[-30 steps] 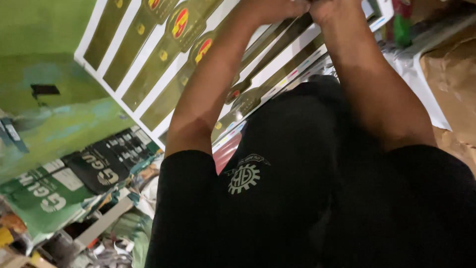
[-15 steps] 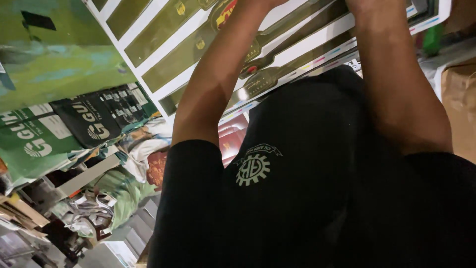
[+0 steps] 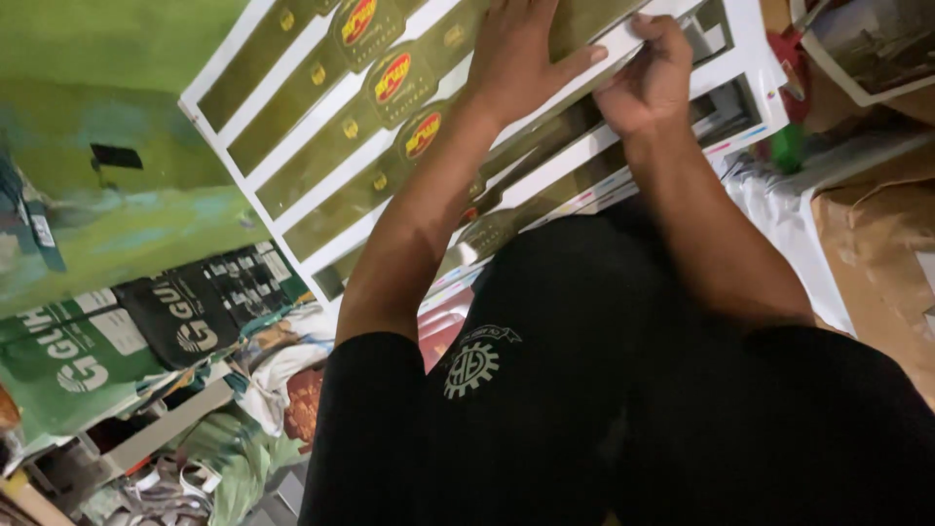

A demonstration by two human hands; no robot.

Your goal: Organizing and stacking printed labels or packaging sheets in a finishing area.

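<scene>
A stack of large white printed sheets [image 3: 292,146] with rows of olive-gold label strips and red-yellow ovals lies in front of me. My left hand [image 3: 521,54] rests flat on the top sheet, fingers together and pointing away. Beside it, my right hand [image 3: 651,78] is curled, pinching the edge of a printed sheet [image 3: 682,19] near the stack's right side. Both forearms reach out from my black shirt [image 3: 633,390], which hides the near part of the stack.
A green wall [image 3: 97,117] is at the left. Green and black printed cartons [image 3: 146,321] and paper scraps [image 3: 224,448] lie at the lower left. Brown paper [image 3: 877,253] and a green bottle [image 3: 787,146] are at the right.
The view has tilted so both hands, earlier cut off at the top edge, are now in full view on the sheets. The right hand has closed on a sheet edge.
</scene>
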